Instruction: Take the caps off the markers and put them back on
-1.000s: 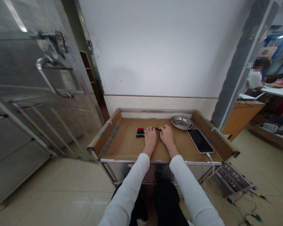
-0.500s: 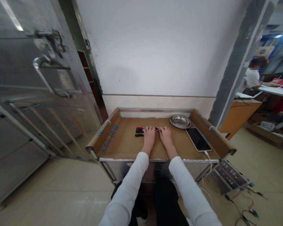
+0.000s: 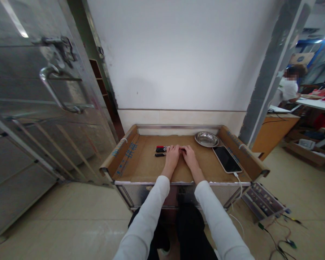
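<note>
Side by side on the brown cardboard lie a red pen (image 3: 159, 147), a black pen (image 3: 160, 150) and, slightly apart and nearer to me, another black pen (image 3: 159, 155). Their left ends stick out past my left hand (image 3: 172, 156), which covers their middles with its fingers bent down on them. My right hand (image 3: 189, 156) is closed at the right ends of the pens, its fingertips almost touching those of the left. A short dark piece of pen shows between the hands. The exact finger contact is hidden.
The cardboard-lined cart top (image 3: 143, 169) has raised sides. A round metal dish (image 3: 206, 139) stands at its back right, with a phone (image 3: 227, 159) and white charging cable (image 3: 239, 182) in front. An instrument box (image 3: 264, 203) with loose leads is on the floor. Someone sits at the far right.
My right hand has shifted slightly left, and the gap between my hands has narrowed. The pens and my left hand stay nearly in place.
</note>
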Motion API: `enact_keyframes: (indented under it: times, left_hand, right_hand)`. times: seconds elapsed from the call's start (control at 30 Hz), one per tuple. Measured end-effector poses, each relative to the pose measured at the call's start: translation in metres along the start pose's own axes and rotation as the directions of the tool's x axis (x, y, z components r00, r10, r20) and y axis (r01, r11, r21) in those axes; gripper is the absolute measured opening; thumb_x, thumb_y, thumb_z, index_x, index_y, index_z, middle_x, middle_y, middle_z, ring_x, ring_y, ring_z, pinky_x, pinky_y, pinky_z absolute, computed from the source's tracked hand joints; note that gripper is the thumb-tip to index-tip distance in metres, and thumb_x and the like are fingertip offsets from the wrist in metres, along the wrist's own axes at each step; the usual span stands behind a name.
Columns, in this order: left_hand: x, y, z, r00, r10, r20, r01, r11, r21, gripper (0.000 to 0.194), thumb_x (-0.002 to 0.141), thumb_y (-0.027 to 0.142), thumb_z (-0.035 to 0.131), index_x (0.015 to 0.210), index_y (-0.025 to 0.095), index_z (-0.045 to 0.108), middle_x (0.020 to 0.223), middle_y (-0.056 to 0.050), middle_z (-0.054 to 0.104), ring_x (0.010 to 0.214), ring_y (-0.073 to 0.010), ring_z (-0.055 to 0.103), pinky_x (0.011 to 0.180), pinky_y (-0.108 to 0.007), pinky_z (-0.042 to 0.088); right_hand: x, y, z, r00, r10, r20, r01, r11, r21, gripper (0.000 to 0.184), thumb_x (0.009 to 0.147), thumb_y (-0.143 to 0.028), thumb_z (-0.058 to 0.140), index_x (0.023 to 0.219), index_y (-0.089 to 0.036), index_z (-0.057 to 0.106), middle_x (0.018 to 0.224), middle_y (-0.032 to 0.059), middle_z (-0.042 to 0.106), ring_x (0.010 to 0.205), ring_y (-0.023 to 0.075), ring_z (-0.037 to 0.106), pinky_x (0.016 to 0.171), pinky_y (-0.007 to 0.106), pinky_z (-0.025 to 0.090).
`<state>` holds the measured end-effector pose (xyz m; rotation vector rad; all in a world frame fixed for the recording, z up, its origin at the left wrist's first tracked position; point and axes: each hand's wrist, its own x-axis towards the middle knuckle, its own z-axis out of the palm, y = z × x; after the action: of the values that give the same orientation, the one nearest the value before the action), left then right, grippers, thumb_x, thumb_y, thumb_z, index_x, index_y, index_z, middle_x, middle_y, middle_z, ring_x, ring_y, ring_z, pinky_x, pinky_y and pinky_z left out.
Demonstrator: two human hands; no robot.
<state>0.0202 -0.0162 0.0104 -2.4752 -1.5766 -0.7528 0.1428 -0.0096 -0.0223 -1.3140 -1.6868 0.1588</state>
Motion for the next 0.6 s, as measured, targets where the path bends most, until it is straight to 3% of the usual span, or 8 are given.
enact_keyframes:
  times: [0.13, 0.27, 0.37, 0.6]
  left_hand:
    - [0.0, 0.002, 0.001, 0.999, -0.019, -0.04, 0.019, 1.0, -0.025, 0.03, 0.094, 0.021, 0.039, 0.122, 0.018, 0.051, 0.122, -0.01, 0.061, 0.114, -0.0211, 0.053, 0.1, -0.037, 0.035]
    - [-0.003, 0.002, 0.004, 1.0, -0.004, -0.029, 0.003, 0.999, -0.038, 0.039, 0.093, 0.025, 0.041, 0.131, 0.019, 0.046, 0.133, -0.011, 0.054, 0.132, -0.0242, 0.038, 0.107, -0.045, 0.026]
    - [-0.003, 0.0, 0.005, 0.999, 0.043, 0.016, -0.042, 0.997, -0.062, 0.034, 0.093, 0.026, 0.043, 0.126, 0.023, 0.051, 0.126, -0.009, 0.06, 0.13, -0.0239, 0.041, 0.107, -0.047, 0.025]
    - [-0.001, 0.0, -0.001, 0.988, 0.118, 0.095, -0.111, 0.991, -0.076, 0.019, 0.092, 0.027, 0.049, 0.103, 0.019, 0.061, 0.107, -0.007, 0.064, 0.106, -0.0206, 0.055, 0.095, -0.037, 0.035]
  right_hand:
    - [-0.001, -0.003, -0.004, 0.995, 0.048, -0.082, -0.049, 0.999, -0.003, 0.027, 0.088, -0.016, 0.04, 0.099, -0.016, 0.065, 0.099, 0.0105, 0.064, 0.092, 0.019, 0.058, 0.089, 0.033, 0.046]
    - [-0.002, -0.006, -0.008, 0.988, 0.086, -0.125, -0.092, 0.995, -0.039, 0.031, 0.091, -0.022, 0.036, 0.103, -0.015, 0.064, 0.102, 0.0115, 0.064, 0.095, 0.02, 0.058, 0.089, 0.034, 0.046]
    - [-0.002, -0.008, -0.009, 0.985, 0.099, -0.143, -0.109, 0.992, -0.07, 0.033, 0.092, -0.024, 0.035, 0.105, -0.015, 0.064, 0.103, 0.0118, 0.064, 0.096, 0.02, 0.058, 0.09, 0.035, 0.045]
    - [-0.003, -0.009, -0.013, 0.968, 0.131, -0.215, -0.151, 0.985, -0.078, 0.036, 0.093, -0.025, 0.033, 0.108, -0.016, 0.064, 0.106, 0.0117, 0.063, 0.099, 0.0191, 0.056, 0.092, 0.033, 0.043]
